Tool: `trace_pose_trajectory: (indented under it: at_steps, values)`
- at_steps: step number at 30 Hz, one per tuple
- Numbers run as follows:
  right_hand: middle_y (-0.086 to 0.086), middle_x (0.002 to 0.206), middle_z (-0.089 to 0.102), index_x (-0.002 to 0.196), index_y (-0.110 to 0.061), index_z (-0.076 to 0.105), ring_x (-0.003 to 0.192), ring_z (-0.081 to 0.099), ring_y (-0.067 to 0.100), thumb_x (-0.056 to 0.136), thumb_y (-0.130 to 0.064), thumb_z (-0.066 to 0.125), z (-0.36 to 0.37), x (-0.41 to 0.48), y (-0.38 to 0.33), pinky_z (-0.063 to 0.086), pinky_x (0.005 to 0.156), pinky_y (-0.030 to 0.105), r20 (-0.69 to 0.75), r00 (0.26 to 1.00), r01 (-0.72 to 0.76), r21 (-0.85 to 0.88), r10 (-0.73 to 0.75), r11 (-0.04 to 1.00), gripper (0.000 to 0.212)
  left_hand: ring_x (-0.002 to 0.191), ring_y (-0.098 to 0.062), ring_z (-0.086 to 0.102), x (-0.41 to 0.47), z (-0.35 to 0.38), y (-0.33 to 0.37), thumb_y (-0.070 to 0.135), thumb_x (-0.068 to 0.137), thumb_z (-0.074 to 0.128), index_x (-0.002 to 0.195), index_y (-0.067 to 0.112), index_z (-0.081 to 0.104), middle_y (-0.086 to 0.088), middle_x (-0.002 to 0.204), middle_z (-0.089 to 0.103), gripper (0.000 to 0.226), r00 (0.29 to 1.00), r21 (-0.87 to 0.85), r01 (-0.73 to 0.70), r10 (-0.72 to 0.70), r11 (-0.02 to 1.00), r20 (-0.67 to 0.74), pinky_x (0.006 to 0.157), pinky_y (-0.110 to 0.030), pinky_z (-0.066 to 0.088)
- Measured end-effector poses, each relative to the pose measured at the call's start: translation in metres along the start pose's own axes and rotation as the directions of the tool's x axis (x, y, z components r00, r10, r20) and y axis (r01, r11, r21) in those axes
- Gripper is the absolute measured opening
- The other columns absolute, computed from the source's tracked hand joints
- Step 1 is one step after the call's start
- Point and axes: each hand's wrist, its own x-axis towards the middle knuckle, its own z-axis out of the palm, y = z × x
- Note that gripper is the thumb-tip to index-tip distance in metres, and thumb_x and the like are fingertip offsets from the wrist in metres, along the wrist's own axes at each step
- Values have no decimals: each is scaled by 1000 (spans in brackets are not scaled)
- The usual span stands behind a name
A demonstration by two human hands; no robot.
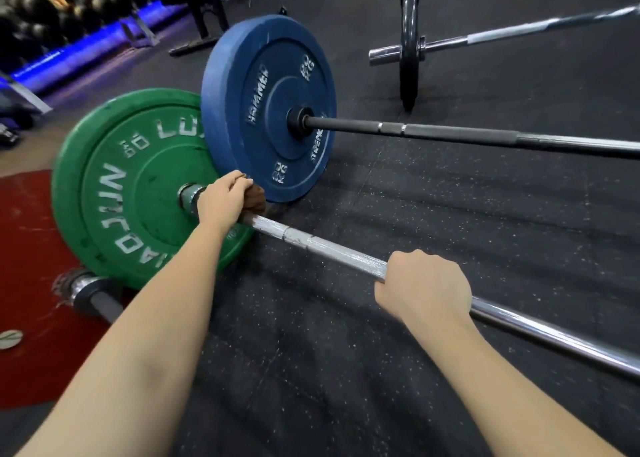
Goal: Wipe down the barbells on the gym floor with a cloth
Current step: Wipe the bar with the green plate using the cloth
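Brown cloth point(255, 198) wraps the silver barbell point(332, 249) by the green plate point(138, 186), at ten o'clock, left hand point(221, 204) gripping it; right hand point(424, 285) clenches the shaft, likely steadying it.

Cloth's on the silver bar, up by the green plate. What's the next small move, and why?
Probably slide the left hand with the brown cloth along the silver bar toward the right hand, which grips it. The cloth sits at the green plate end, and the shaft between the hands shows whitish marks.
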Motion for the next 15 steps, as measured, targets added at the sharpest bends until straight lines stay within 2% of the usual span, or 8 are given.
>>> trace_pose_trajectory:
  at_steps: [4, 7, 9, 11, 13, 15]
  values:
    - [-4, 67, 51, 69, -21, 39, 53, 44, 17, 91, -31, 52, 1, -1, 0, 38, 56, 30, 1, 1000, -8, -2, 8, 1000, 27, 99, -31, 62, -24, 15, 23, 44, 90, 51, 87, 24, 67, -2, 96, 73, 26, 997, 19, -70, 70, 997, 17, 80, -37, 39]
    - [-4, 67, 51, 70, -21, 39, 53, 43, 17, 91, -32, 51, -1, -2, 0, 38, 57, 30, -5, 1000, -5, -4, 5, 1000, 27, 92, -31, 61, -33, 21, 34, 45, 91, 51, 81, 27, 59, 2, 85, 69, 22, 984, 84, -167, 162, 982, 69, 74, -37, 39]
    - [-4, 68, 51, 70, -21, 40, 54, 43, 17, 92, -33, 51, -1, -2, 1, 38, 57, 30, -6, 1000, 8, -10, -8, 1000, 27, 99, -31, 62, -20, 14, 29, 48, 94, 52, 89, 34, 65, 1, 99, 73, 19, 971, 154, -195, 169, 969, 167, 80, -38, 43]
    - [-4, 67, 50, 70, -21, 40, 54, 43, 17, 93, -34, 52, 0, -3, 2, 37, 57, 31, -8, 1000, 11, -13, -11, 1000, 29, 108, -32, 63, -7, 4, 22, 56, 91, 47, 103, 38, 71, 0, 115, 74, 32, 948, 158, -226, 180, 961, 262, 92, -40, 48]
    - [-4, 67, 49, 70, -21, 39, 54, 42, 17, 93, -34, 51, 1, -3, 1, 38, 58, 31, -9, 1000, 9, -15, -9, 1000, 30, 115, -35, 63, 1, -5, 12, 64, 88, 41, 115, 36, 72, -4, 122, 73, 49, 950, 201, -242, 190, 949, 249, 98, -42, 48]
    - [-4, 67, 49, 70, -21, 39, 55, 43, 17, 93, -34, 52, 1, -1, 1, 38, 58, 31, -7, 1000, 1, -15, -1, 1000, 29, 117, -38, 63, 9, -9, -1, 72, 90, 42, 124, 34, 69, -8, 126, 72, 57, 968, 311, -220, 167, 925, 188, 98, -43, 48]
